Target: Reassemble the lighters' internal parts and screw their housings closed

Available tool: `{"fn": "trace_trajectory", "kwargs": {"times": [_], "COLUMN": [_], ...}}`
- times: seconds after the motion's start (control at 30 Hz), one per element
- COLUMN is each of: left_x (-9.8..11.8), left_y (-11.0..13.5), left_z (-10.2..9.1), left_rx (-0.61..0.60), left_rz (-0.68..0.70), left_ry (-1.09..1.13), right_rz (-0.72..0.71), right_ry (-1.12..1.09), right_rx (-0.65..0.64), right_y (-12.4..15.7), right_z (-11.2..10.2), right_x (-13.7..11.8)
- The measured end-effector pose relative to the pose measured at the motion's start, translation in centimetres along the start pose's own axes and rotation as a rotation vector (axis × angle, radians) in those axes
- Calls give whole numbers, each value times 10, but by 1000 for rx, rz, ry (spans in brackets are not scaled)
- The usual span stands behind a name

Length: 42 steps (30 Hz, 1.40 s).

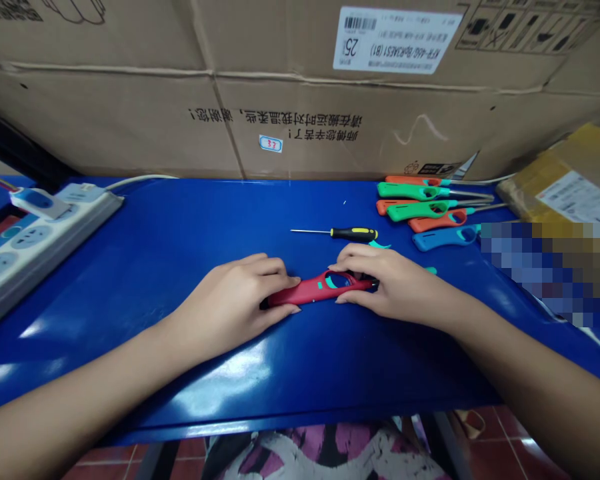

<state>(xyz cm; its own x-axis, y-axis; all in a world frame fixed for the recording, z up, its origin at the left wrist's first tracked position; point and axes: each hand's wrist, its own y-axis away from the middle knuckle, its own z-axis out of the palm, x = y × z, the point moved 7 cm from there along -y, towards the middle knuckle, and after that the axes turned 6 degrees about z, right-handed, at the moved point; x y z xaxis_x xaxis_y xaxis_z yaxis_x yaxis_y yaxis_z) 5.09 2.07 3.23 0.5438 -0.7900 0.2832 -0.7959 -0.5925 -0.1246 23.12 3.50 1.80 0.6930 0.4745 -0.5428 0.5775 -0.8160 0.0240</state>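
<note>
A long red plastic lighter handle with an oval hole [307,291] is in the middle, and both hands have hold of it. The left hand [240,293] pinches its 9 o'clock end, with the thumb on the near side and the fingers on the far side. The right hand [397,283] pinches the 3 o'clock end, by the hole — a little black tip pokes out between its thumb and finger. There is a bit of teal in the hole (and a tiny teal square beside it). The red handle is over the shiny blue table [205,220]; I can't tell if it touches the top.

From the red handle, a thin screwdriver with a black and yellow grip [355,234] lies at 1 o'clock. A small curved teal plastic piece [380,245] is just beside the grip, near the right hand. At 2 o'clock there is a bunch of lighters with orange, green and blue plastic handles [415,212] — their thin metal tubes mostly point to 3 o'clock. Past them is a brown parcel with shiny yellow tape [570,163].

A long white plastic power strip [33,237] sits a bit past 9 o'clock. A big brown cardboard box with upside-down writing [145,120] stands like a wall at 12 o'clock.
</note>
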Motion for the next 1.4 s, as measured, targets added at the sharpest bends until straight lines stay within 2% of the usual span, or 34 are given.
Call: {"fn": "trace_trajectory", "kwargs": {"times": [0.13, 0.27, 0.47, 0.7, 0.9, 1.13, 1.4], "left_x": [1, -6, -10, -14, -14, -12, -7], "left_y": [1, 1, 0, 1, 2, 1, 0], "left_z": [1, 1, 2, 5, 4, 2, -1], "left_rx": [10, 33, 51, 76, 96, 87, 90], "left_rz": [-23, -89, -126, -157, -159, -155, -94], "left_ry": [-16, 100, 208, 291, 312, 287, 139], "right_rz": [46, 116, 153, 128, 94, 57, 19], "right_ry": [-90, -186, -184, -195, -221, -128, 12], "right_rx": [25, 38, 24, -7, 34, 31, 41], "right_y": [-1, -2, -2, 0, 0, 3, 5], "right_z": [-2, -2, -1, -1, -4, -5, -5], "right_x": [1, 6, 7, 4, 0, -3, -6]}}
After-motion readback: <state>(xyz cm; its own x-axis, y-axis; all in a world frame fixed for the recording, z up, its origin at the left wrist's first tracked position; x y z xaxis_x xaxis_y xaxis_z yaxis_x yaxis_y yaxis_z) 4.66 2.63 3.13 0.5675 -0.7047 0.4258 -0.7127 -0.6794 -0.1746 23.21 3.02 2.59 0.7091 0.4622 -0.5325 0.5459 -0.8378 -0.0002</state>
